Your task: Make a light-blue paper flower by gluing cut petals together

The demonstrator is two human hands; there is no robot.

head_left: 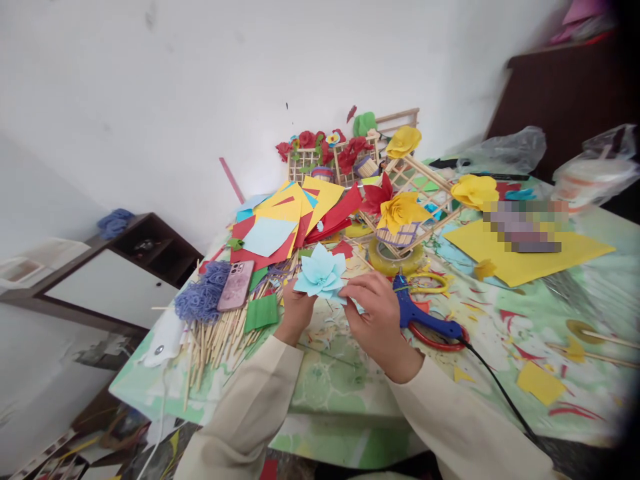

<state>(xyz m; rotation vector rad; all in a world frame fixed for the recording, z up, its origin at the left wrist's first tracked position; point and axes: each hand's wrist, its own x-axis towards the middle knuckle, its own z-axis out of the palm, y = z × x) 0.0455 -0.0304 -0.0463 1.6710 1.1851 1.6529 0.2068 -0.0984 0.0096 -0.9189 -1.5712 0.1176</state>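
A light-blue paper flower point(321, 272) with several pointed petals is held up above the near part of the table. My left hand point(296, 308) is closed around its underside from the left; the petals hide most of those fingers. From the right, my right hand point(374, 319) pinches the flower's lower right edge between thumb and fingers, where a bit of blue paper shows. Right beside my right hand lies a blue glue gun point(425, 320) with a black cord. A pair of scissors with a yellow handle point(434, 283) lies behind it.
Wooden sticks point(220, 347), purple yarn point(203, 293) and a pink phone point(236, 287) lie to the left. Stacked coloured paper point(270, 237) is behind. A stick lattice with yellow flowers point(403, 212) stands by a tape roll point(395, 257). A bagged cup point(583, 183) stands far right.
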